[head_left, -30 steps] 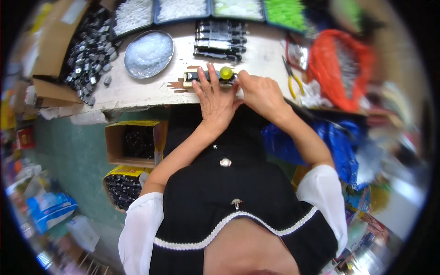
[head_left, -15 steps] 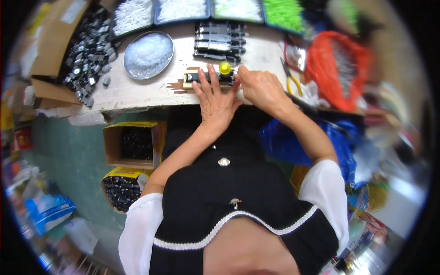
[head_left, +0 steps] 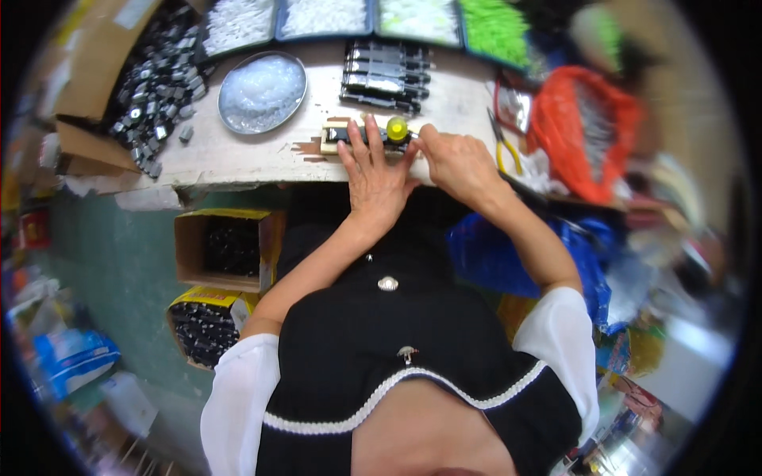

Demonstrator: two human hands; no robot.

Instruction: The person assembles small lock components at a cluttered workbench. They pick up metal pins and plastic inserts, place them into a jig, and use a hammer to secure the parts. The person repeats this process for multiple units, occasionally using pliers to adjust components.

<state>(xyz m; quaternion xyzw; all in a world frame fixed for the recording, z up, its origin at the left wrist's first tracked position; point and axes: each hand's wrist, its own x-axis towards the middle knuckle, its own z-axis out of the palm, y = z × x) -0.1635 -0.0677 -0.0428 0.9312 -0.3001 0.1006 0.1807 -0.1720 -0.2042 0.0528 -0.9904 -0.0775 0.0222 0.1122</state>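
At the near edge of the table, a cream block [head_left: 326, 147] holds a black part [head_left: 340, 134], partly covered by fingers. My left hand [head_left: 375, 179] presses on them with its fingers stretched out and apart. Above the black part, near its right end, sits a round yellow knob [head_left: 397, 128]; what it belongs to is partly hidden. My right hand [head_left: 462, 164] is closed at the right end of the part, thumb and forefinger pinched together. Whatever they pinch is too small or hidden to make out. Several finished-looking black strips [head_left: 385, 78] lie in a row just beyond.
A round dish [head_left: 225, 99] of clear, whitish pieces stands left of the strips, beside a heap of metal-and-black pieces [head_left: 151, 103]. Trays of white and green pieces [head_left: 494, 32] line the back. Yellow-handled pliers [head_left: 508, 151] and a red bag [head_left: 548, 119] lie right. Open boxes [head_left: 186, 250] stand below.
The whole view has shifted slightly, with the table's contents a little farther right. Both hands keep nearly the same place and pose at the block.
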